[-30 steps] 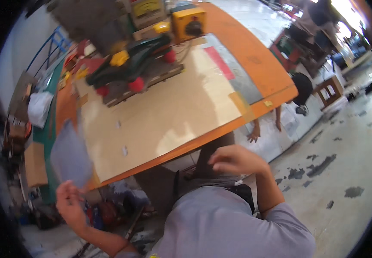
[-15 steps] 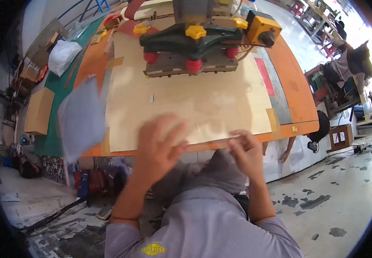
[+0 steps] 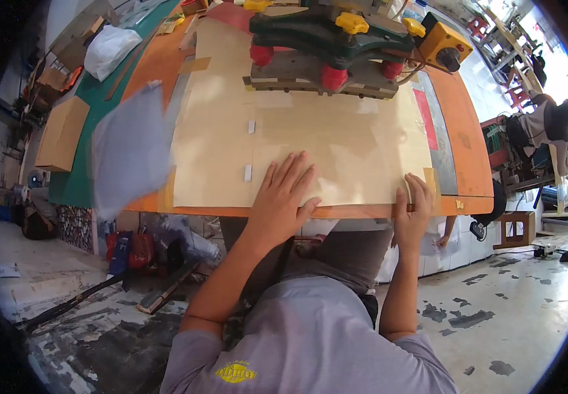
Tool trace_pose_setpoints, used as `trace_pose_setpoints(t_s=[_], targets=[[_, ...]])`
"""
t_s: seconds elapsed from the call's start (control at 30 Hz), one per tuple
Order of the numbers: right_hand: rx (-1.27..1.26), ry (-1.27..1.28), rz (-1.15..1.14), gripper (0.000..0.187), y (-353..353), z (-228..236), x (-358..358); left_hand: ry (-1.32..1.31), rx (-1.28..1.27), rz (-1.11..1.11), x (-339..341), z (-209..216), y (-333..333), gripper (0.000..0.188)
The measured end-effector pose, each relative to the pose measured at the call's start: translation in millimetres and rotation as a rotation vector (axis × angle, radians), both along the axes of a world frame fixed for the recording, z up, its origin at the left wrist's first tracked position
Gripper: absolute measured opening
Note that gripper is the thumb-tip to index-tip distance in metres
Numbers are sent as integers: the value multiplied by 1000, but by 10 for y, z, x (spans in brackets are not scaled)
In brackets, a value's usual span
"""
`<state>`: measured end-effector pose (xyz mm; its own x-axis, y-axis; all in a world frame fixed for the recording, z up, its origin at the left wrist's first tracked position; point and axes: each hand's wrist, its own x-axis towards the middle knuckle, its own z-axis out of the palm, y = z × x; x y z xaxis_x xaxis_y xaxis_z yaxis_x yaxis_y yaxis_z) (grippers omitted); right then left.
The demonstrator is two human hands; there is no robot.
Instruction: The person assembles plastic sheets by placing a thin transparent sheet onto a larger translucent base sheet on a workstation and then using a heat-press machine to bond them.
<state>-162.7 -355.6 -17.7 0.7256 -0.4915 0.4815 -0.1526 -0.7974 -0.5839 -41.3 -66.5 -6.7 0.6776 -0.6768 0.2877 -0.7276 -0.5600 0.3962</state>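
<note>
My left hand (image 3: 283, 197) lies flat with its fingers stretched out on a cream sheet (image 3: 212, 151) that covers the orange table. At the sheet's front right corner, my right hand (image 3: 413, 207) rests with its fingers extended, holding nothing that shows. Two small white tabs stand on the cream surface, the farther tab (image 3: 252, 127) and the nearer tab (image 3: 248, 173), left of my left hand. A faint straight line runs by them, perhaps the edge of a thin layer in the same cream colour. Beyond my hands hangs a green press head (image 3: 363, 49) with yellow and red knobs.
A yellow control box (image 3: 443, 43) sits right of the press. Tape (image 3: 431, 187) borders the sheet. On the left are a bluish translucent sheet (image 3: 131, 148), a cardboard box (image 3: 63, 134) and a white bag (image 3: 110, 52). Another person's hand (image 3: 444, 241) shows below the table's right side.
Both hands have moved right and settled on the cream sheet; the left hand was blurred above it before. The nearer white tab, covered before, now shows. The view has shifted.
</note>
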Motion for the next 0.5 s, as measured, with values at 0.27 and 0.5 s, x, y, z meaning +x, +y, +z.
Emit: trace_pose_setpoints(t_s=[0.27,0.5], targets=[[-24,66,40,32,-9,-62,-73,23,4,-12,96,38,32,61],[-64,143,71,37,26,66,-69,7,-60,7,67,246,151,58]])
